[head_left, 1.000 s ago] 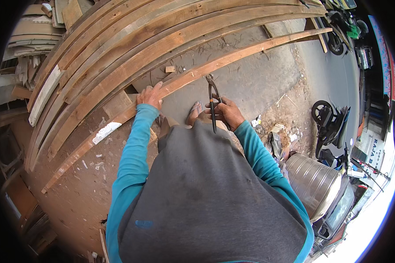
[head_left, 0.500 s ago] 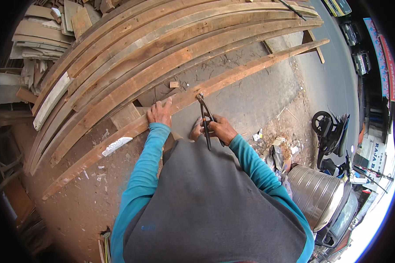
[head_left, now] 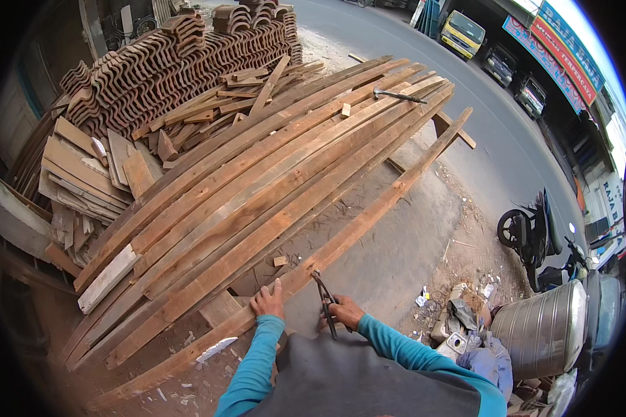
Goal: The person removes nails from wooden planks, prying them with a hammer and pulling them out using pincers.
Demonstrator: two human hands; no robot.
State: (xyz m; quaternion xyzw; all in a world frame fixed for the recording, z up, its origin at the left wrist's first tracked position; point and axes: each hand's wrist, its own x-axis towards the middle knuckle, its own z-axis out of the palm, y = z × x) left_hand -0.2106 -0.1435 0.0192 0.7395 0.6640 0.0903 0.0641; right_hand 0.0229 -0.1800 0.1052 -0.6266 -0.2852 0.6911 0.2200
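A long wooden beam (head_left: 355, 240) crosses in front of me, slanting from lower left to upper right. My left hand (head_left: 268, 300) lies on top of it with fingers spread. To the right, my right hand (head_left: 346, 313) is closed round the handles of dark metal pincers (head_left: 324, 295). Their jaws meet the beam's near side; whether they hold a nail is too small to tell. A small wood block (head_left: 279, 261) lies just beyond the beam.
Several long beams (head_left: 257, 226) lie side by side beyond, with a hammer (head_left: 400, 96) on them. Stacked roof tiles (head_left: 188, 76) and scrap boards (head_left: 83, 167) stand at the left. A metal drum (head_left: 539, 326), a motorcycle (head_left: 532, 233) and the road (head_left: 487, 125) are on the right.
The view has tilted up, bringing the roof tiles and more road into sight. My left hand stays on the beam, and the pincers' jaws remain at the same spot on it.
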